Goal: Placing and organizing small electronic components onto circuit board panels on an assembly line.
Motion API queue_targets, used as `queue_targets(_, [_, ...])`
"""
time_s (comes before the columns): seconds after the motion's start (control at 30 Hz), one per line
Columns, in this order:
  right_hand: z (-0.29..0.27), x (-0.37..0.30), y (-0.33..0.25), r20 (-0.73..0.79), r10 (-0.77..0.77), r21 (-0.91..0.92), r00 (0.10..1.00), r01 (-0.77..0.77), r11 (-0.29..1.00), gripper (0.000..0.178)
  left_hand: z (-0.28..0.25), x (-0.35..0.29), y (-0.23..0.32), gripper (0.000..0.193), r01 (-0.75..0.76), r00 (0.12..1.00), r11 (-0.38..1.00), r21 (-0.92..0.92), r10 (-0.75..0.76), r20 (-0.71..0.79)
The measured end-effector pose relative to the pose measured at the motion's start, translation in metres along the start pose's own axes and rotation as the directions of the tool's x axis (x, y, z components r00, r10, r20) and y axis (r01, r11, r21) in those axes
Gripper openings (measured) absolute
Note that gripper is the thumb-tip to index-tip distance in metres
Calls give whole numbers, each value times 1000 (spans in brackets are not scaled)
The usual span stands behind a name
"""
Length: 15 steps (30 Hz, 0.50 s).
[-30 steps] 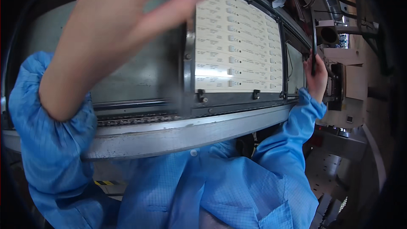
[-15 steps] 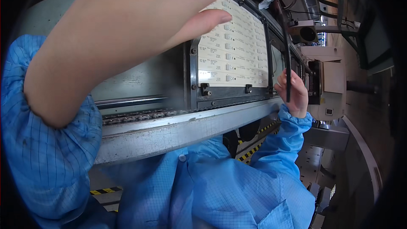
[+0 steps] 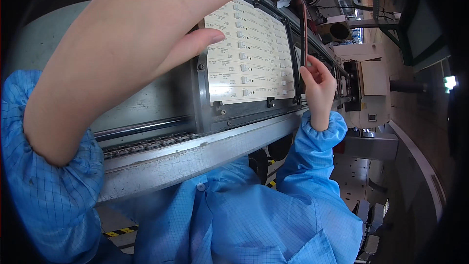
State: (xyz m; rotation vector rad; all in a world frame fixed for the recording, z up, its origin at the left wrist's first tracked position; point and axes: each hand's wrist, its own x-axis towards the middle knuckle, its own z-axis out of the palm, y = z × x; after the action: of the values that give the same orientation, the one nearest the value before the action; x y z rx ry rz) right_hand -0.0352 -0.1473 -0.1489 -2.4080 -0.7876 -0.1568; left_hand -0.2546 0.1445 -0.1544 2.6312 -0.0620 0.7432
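A white circuit-board panel (image 3: 254, 49) with rows of small white connectors lies in a black carrier frame (image 3: 234, 116) on the conveyor. My left hand (image 3: 141, 24) reaches over the panel's left side. Its thumb and forefinger are stretched apart, with nothing visible between them; the other fingers are partly hidden near the upper edge. At the panel's right side, my right hand (image 3: 320, 85) is closed, thumb and fingers pinching the lower part of a thin dark plate (image 3: 303, 24). That plate stands edge-on, so its face is hidden.
The conveyor's metal rail (image 3: 195, 159) runs between my body and the carrier, with a chain (image 3: 146, 144) along its inner side. Small black clips (image 3: 270, 101) sit on the frame's near edge. Machinery (image 3: 373, 78) and a dark screen (image 3: 425, 34) stand at the right.
The carrier and panel appear further left in view. My right hand now shows in front of the thin dark plate's lower end, which earlier covered part of it. My left hand has shifted slightly left.
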Motion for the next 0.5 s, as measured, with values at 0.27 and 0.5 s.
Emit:
queue_targets(0.27, [12,-11,9,47,-84,-141,995,89,986,34,5,10,7,30,30,1000,999,19,-30,9])
queue_targets(0.5, [18,-14,7,67,-52,-154,996,62,986,35,9,4,8,31,50,998,998,33,-51,22])
